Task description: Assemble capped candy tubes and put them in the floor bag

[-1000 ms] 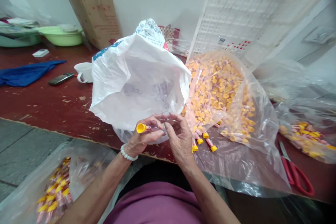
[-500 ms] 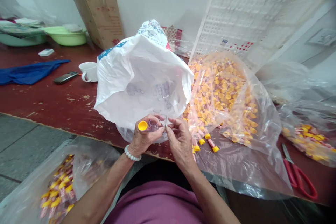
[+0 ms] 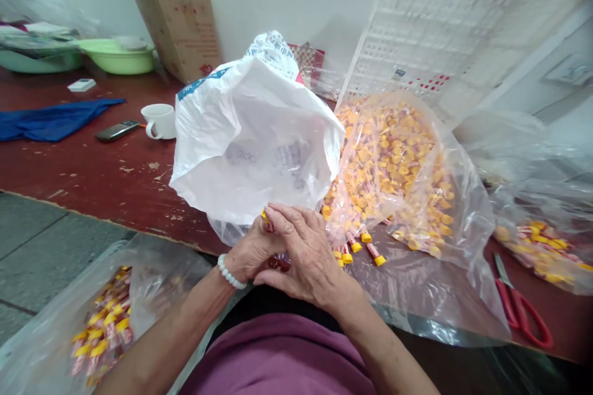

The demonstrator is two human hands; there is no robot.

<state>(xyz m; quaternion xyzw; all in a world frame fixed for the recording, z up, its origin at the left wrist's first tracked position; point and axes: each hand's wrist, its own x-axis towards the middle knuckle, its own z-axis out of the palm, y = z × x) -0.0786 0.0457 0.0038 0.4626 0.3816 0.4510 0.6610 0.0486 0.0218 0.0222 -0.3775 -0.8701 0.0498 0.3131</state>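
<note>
My left hand (image 3: 254, 250), with a beaded bracelet on its wrist, is closed around a small yellow-capped tube (image 3: 265, 217). Clear plastic (image 3: 279, 261) shows lower down between my palms, mostly hidden. Over it lies my right hand (image 3: 301, 253), its fingertips at the yellow cap and its thumb below, wrapped across the left fingers. Just beyond both hands, a white plastic bag (image 3: 208, 173) gapes toward me, with clear tubes (image 3: 290, 160) inside. To the right, a big clear bag (image 3: 467, 216) holds many yellow-capped tubes, and several loose ones (image 3: 375, 253) lie by its mouth.
Red-handled scissors (image 3: 519, 305) lie at the right, near another bag of tubes (image 3: 546, 244). A lower bag of capped tubes (image 3: 104, 333) is at my left. A white cup (image 3: 160, 121), a phone (image 3: 118, 130) and a cardboard box (image 3: 188, 31) stand farther back.
My right hand has moved left and closed over my left hand. The clear tubes that showed between my fingers are now mostly covered, and the yellow cap has turned away from view.
</note>
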